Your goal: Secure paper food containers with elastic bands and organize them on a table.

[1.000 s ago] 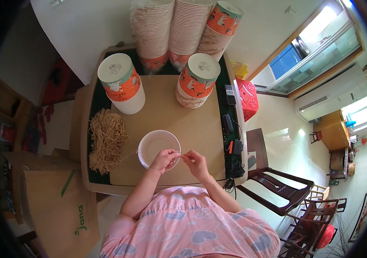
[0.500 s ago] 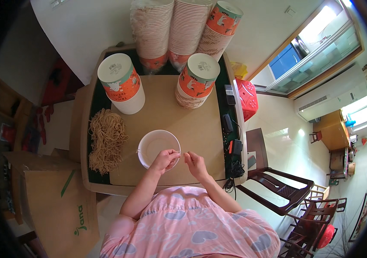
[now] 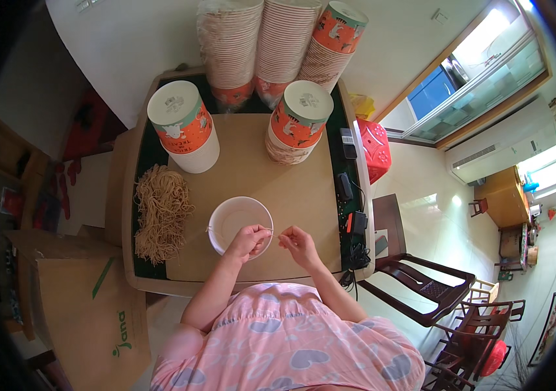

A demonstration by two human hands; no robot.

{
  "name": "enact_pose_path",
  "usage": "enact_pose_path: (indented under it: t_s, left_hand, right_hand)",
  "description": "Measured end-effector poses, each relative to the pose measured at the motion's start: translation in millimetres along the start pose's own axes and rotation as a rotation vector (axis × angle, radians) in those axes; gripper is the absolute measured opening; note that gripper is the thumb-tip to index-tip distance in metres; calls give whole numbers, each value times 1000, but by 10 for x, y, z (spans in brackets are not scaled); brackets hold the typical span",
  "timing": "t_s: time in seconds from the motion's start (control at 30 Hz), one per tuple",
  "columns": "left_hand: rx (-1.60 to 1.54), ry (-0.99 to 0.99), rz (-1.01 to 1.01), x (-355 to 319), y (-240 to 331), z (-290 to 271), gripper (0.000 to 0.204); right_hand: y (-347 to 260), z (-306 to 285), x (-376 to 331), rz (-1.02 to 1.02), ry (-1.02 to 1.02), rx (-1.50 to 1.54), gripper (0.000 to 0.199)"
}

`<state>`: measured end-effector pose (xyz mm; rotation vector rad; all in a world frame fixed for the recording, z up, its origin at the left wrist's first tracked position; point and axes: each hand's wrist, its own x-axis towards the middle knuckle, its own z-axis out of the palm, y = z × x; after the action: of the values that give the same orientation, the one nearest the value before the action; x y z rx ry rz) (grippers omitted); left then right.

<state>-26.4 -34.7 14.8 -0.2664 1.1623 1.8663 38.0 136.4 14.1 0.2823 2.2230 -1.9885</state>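
Note:
A white paper bucket [image 3: 241,207] stands upright near the table's front, its open mouth toward me. My left hand [image 3: 250,242] is closed in a pinch at the bucket's right rim, and a bit of thin light string shows at its fingertips. Just right of the bucket, my right hand [image 3: 299,246] is also pinched, its fingertips a short gap from the left ones; whatever it holds is too small to make out. A short pale strand sticks out at the bucket's left rim. Left of the bucket lies a heap of tan strings [image 3: 162,215].
Orange-and-green printed buckets stand upside down in stacks, one at left [image 3: 183,127], one at right [image 3: 299,124]. Taller stacks [image 3: 229,49] rise behind. Black adapters and cables [image 3: 357,254] line the right edge. A cardboard box [image 3: 95,313] stands left, a dark chair [image 3: 421,287] right.
My right hand has shifted slightly, its fingertips a little lower and the back of the hand a little higher. My left hand stays at the bucket's rim, almost unmoved.

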Motion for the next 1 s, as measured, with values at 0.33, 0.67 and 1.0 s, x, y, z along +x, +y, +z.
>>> enact_pose_path:
  t_s: [0.33,0.67,1.0]
  left_hand:
    - [150,143,116,-79,87,59,26]
    - [702,107,304,105,-153,-220,34]
    - [423,116,-80,340,-80,-258,28]
  right_hand:
    - [-128,134,8,-272,91,-223,6]
    - [-62,237,138,-494,233,-515,13]
    - [-38,247,58,-500,259,-536,12]
